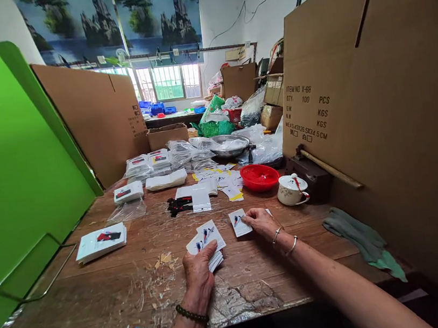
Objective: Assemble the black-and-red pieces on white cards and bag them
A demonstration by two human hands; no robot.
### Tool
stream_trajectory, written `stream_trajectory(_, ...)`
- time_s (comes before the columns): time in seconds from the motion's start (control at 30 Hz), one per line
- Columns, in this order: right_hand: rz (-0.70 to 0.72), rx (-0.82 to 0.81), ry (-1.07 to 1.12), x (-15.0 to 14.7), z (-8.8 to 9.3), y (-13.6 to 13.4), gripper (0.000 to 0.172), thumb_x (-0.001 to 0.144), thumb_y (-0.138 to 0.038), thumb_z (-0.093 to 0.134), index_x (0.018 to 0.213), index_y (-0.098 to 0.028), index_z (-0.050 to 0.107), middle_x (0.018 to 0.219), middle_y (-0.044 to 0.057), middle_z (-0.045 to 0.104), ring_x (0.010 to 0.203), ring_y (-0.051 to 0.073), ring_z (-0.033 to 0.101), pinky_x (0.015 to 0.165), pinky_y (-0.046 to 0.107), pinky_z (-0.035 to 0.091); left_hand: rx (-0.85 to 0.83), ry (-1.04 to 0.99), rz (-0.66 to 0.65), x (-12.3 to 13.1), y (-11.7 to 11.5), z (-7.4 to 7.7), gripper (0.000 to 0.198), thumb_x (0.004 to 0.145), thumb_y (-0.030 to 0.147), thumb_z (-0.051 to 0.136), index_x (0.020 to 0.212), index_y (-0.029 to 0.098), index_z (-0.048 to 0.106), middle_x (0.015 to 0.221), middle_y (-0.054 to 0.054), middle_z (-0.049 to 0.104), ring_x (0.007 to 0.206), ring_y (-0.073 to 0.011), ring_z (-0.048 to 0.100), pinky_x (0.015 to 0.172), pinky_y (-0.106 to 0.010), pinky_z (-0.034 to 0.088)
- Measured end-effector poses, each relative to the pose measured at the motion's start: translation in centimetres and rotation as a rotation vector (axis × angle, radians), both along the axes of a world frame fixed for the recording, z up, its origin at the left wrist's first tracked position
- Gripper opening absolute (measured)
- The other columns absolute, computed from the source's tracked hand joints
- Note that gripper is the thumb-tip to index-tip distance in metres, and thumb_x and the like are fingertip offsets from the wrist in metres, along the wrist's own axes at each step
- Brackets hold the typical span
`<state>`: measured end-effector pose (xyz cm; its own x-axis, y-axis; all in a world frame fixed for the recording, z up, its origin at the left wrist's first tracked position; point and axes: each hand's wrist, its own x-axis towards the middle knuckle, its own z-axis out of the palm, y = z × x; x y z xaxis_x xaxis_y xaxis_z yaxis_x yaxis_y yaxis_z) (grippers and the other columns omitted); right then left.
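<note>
My left hand rests on the worn wooden table, fingers closed over a small stack of white printed cards fanned out at the top. My right hand lies a little further right, its fingertips pinching the edge of a single white card that lies flat on the wood. Both wrists wear bracelets. A black clip-like item lies just beyond the cards.
A card pile sits at left, more piles and clear bags further back. A red basket, a lidded white cup and a grey-green cloth lie at right. Cardboard walls and a green panel flank the table.
</note>
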<state>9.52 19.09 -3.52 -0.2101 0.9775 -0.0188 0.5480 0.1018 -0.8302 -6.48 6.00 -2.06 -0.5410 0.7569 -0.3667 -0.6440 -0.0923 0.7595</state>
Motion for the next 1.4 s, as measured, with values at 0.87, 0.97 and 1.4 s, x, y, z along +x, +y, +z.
stream_trajectory(0.87,-0.077,0.181,-0.366,-0.9,0.1,-0.1,0.023,0.068,-0.032,0.074,0.081,-0.016,0.064,0.104,0.014,0.058,0.101,0.026,0.056,0.075,0.029,0.042,-0.001,0.009,-0.047,-0.2,-1.2,0.1,0.038,0.043,0.001,0.081,0.078,0.01,0.071,0.07,-0.007,0.075,0.051,-0.0193,0.067,0.046,-0.028,0.056)
stream_trajectory(0.97,-0.067,0.141,-0.321,-1.1,-0.2,1.0,0.019,0.064,-0.026,0.074,0.074,-0.017,0.061,0.09,0.009,0.061,0.092,0.022,0.057,0.071,0.027,0.04,0.024,-0.005,-0.064,-0.3,-1.3,-0.1,0.039,0.043,0.002,0.082,0.08,0.009,0.07,0.07,-0.007,0.075,0.051,-0.0199,0.067,0.045,-0.028,0.056)
stream_trajectory(1.4,0.078,-0.097,0.235,-2.9,0.5,1.7,0.022,0.059,-0.031,0.068,0.057,-0.02,0.049,0.056,-0.004,0.055,0.054,0.011,0.049,0.052,0.023,0.038,0.048,-0.045,-0.108,-0.9,-1.3,-0.3,0.04,0.042,0.005,0.085,0.079,0.01,0.069,0.071,-0.007,0.075,0.054,-0.019,0.068,0.048,-0.027,0.055)
